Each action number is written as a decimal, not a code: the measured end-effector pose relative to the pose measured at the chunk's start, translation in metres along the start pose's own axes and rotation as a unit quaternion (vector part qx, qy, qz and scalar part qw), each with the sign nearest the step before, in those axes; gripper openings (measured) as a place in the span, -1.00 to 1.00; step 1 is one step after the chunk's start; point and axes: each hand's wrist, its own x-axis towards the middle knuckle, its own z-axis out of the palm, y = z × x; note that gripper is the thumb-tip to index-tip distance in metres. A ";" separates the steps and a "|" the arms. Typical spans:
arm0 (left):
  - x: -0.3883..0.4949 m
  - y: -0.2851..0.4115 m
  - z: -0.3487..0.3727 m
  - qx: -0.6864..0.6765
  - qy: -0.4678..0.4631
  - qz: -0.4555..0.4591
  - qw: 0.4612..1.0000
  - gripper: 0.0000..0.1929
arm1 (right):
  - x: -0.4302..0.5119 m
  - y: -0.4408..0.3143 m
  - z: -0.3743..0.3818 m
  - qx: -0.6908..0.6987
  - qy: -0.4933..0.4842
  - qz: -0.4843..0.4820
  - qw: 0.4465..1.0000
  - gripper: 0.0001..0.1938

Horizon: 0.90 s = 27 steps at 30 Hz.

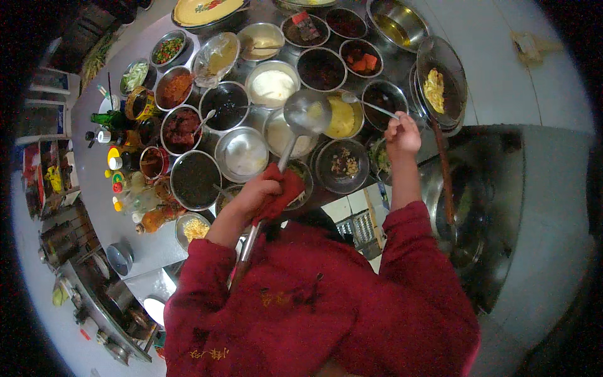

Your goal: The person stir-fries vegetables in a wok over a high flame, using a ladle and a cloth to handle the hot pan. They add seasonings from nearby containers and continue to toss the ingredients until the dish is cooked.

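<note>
My left hand (252, 195) grips the metal handle of a ladle (301, 106), with a folded red cloth (288, 188) between palm and handle. A little yellow seasoning lies in the ladle's round bowl, which hangs over the seasoning bowls. In my right hand (403, 134) is a small metal spoon (379, 108), its head at a metal bowl of yellow powder (343, 115) just right of the ladle. A bowl of white granules (272, 85) stands beyond the ladle. Nearer me, a bowl with chopped bits (346, 165) sits below the yellow powder.
Many sauce and spice bowls crowd the steel table (87, 188). Bottles (125, 138) line its left side. At right, a wooden-handled strainer (443, 52) with yellow food rests on a pot, its handle reaching over a wok (464, 207). A pot of oil (398, 23) stands behind.
</note>
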 end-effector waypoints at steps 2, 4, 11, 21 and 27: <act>-0.010 -0.003 -0.010 -0.036 0.025 0.005 0.999 -0.58 | -0.008 0.010 0.010 -0.100 0.015 -0.022 0.995 -0.87; -0.025 0.008 -0.028 -0.013 0.015 0.010 1.000 -0.55 | -0.006 0.018 0.019 -0.166 -0.014 -0.078 0.983 -0.87; -0.087 0.008 -0.051 0.018 0.065 0.069 0.995 -0.39 | -0.010 0.074 0.051 -0.388 -0.177 0.077 0.901 -0.68; -0.096 -0.033 -0.062 -0.022 0.086 0.144 0.986 -0.65 | 0.218 0.118 0.214 -0.472 -0.141 -0.139 0.859 -0.34; -0.107 -0.037 -0.050 -0.073 0.055 0.117 0.989 -0.49 | 0.295 0.164 0.272 -0.654 -0.098 -0.038 0.749 -0.29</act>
